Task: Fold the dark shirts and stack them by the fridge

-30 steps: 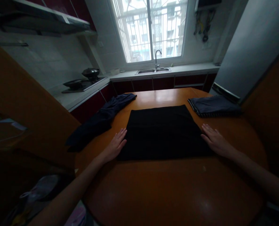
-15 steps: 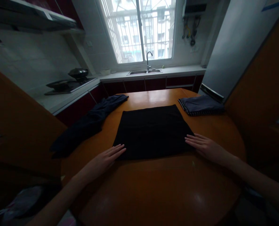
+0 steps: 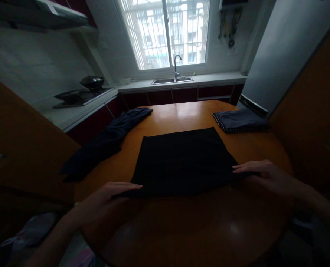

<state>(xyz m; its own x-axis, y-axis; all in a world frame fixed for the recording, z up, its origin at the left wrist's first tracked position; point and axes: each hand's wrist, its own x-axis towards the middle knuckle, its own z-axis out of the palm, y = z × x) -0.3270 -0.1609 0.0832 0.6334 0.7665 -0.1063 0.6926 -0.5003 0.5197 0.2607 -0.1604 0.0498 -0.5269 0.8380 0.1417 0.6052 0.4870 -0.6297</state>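
Note:
A black folded garment (image 3: pixel 181 163) lies flat on the wooden table (image 3: pixel 187 226) in front of me; its exact kind cannot be made out. My left hand (image 3: pixel 109 196) grips its near left corner, with the thumb below and fingers on top. On the other side, my right hand (image 3: pixel 265 174) pinches the near right corner in the same way. The near edge is stretched between both hands and looks slightly raised at the corners.
A dark blue garment (image 3: pixel 106 144) lies loosely over the table's left edge. At the far right sits a folded grey-blue cloth (image 3: pixel 241 120) with a patterned border. Beyond the table are a counter with a sink (image 3: pixel 172 80), and a stove (image 3: pixel 84 98) holding pans.
Both hands went from lying flat on the black garment to gripping its near corners. They moved outward and its near edge came toward me.

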